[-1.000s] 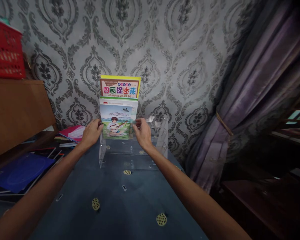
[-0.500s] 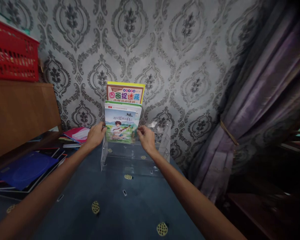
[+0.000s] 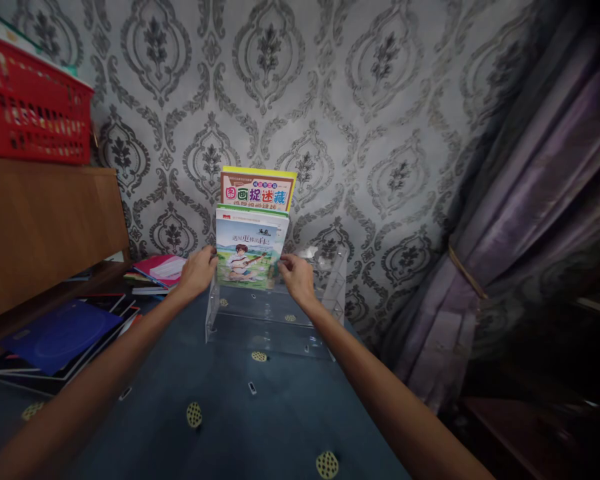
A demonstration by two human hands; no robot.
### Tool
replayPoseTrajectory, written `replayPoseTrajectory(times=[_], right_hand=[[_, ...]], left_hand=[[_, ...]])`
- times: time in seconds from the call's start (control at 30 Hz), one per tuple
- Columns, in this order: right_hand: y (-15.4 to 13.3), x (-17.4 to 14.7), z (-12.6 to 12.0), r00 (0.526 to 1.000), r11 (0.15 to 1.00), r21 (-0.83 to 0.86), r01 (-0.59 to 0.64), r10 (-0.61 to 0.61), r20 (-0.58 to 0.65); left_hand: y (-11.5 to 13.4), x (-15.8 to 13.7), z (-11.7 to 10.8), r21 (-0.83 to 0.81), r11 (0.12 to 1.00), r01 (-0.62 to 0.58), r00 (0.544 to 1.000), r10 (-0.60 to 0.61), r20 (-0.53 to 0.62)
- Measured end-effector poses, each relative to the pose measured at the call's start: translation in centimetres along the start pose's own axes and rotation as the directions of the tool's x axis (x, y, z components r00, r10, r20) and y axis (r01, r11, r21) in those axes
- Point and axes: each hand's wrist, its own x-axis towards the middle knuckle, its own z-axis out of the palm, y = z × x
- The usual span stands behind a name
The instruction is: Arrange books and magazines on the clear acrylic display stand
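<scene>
At the acrylic bookrack (image 3: 270,325), left hand (image 3: 198,272) and right hand (image 3: 299,277) grasp the guitar-cover book (image 3: 250,249), seemingly positioning it; release calls for stability.

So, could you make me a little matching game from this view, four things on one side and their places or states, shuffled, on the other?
Things
1. White-bordered book with a guitar player
2. Red plastic basket
3. Flat blue folder
4. Purple fabric curtain

Places or states
A. Atop the brown wooden cabinet
B. Gathered by a thin tie
C. Between the left hand and right hand
D. Lying on dark notebooks

Pairs: 1-C, 2-A, 3-D, 4-B
</scene>
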Motion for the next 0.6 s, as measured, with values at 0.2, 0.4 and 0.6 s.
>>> replayPoseTrajectory(times=[0.2, 0.4, 0.6], right_hand=[[0.0, -0.2, -0.1, 0.999, 1.000, 0.022, 0.020, -0.021, 0.033], [1.8, -3.5, 0.7, 0.984, 0.983, 0.042, 0.178, -0.177, -0.013], [3.5, -10.3, 2.2, 0.913, 0.913, -0.016, 0.408, -0.408, 0.008]], left_hand=[[0.1, -0.2, 0.1, -0.080, 0.997, -0.023, 1.000, 0.025, 0.019], [-1.9, -5.4, 1.9, -0.143, 0.986, -0.092, 0.994, 0.081, -0.077], [-7.3, -12.6, 1.8, 0.286, 0.958, -0.006, 1.000, 0.001, 0.018]])
